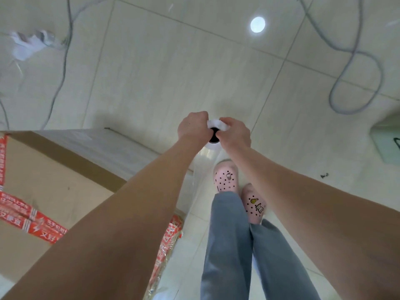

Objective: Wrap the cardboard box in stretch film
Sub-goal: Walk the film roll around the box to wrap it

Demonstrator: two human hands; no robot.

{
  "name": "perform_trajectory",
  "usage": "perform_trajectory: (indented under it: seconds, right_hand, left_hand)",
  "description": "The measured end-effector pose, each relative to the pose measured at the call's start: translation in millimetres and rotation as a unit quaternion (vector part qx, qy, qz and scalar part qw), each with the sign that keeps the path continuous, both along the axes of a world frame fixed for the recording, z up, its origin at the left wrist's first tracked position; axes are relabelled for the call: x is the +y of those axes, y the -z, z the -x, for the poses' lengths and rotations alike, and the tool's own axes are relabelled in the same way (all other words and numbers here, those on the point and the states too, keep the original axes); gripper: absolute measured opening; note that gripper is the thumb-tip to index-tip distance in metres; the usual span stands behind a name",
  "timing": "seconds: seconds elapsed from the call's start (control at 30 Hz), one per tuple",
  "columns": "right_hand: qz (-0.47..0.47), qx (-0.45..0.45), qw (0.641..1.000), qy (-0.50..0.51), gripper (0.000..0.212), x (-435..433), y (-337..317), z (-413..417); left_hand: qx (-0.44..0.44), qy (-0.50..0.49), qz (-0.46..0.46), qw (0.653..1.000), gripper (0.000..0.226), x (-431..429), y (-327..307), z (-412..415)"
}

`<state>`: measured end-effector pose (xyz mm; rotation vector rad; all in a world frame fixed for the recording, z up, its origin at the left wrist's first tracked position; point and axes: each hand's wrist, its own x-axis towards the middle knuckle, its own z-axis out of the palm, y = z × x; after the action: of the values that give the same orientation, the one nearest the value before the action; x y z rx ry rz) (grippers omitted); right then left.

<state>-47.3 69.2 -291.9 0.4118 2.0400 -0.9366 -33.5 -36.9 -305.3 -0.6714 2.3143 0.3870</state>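
Both hands are curled round the top end of the stretch film roll [213,137], the left hand [192,126] and the right hand [236,133] pressed close on either side of its dark round core hole, with a wad of white crumpled material [216,123] caught between the fingers. A clear, glossy, faintly wrinkled film sheet [138,148] is drawn from the roll along the side of the cardboard box [49,182], which stands at lower left on the floor [173,72]; its matte brown top is crossed by red printed tape [32,221]. Pale polished tiles are seen all round. Pink perforated clogs [225,178] and blue jeans [229,245] stand just beside the box corner. A looped grey cable [355,53] lies well apart at right, another cable [62,61] and white crumpled litter [28,43] at upper left; open tile lies ahead between them.
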Motion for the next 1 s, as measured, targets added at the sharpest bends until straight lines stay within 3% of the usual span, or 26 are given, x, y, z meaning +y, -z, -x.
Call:
perform_trajectory:
  seconds: [0.1, 0.23, 0.47, 0.53, 0.57, 0.67, 0.9, 1.0]
  right_hand:
    - [-0.008, 0.010, 1.000, 0.016, 0.042, -6, 3, 9]
    - [0.012, -0.052, 0.994, 0.098, 0.053, -16, 5, 17]
    - [-0.021, -0.009, 1.000, 0.021, 0.036, -27, 3, 41]
    - [-0.031, -0.003, 0.999, -0.009, 0.038, -28, 3, 50]
    - [-0.037, 0.000, 0.999, -0.021, 0.039, -29, 4, 55]
    - [-0.051, 0.021, 0.998, -0.040, 0.036, -33, 5, 71]
    - [-0.034, 0.095, 0.994, -0.051, 0.041, -44, 2, 98]
    - [-0.041, 0.074, 0.995, -0.054, 0.044, -44, 4, 103]
  left_hand:
    - [-0.029, -0.076, -0.006, 0.997, 0.017, -8, 0, 9]
    - [-0.033, -0.168, -0.084, 0.982, 0.021, -18, 7, 17]
    - [0.011, 0.007, -0.068, 0.998, 0.020, -25, 16, 48]
    - [0.015, 0.025, -0.055, 0.998, 0.011, -25, 18, 55]
    - [0.022, 0.020, -0.054, 0.998, 0.003, -26, 18, 58]
    - [0.034, -0.041, -0.058, 0.997, 0.022, -29, 20, 66]
    - [0.008, -0.110, -0.016, 0.994, 0.025, -40, 7, 82]
    - [-0.021, -0.133, -0.038, 0.990, 0.033, -40, 4, 84]
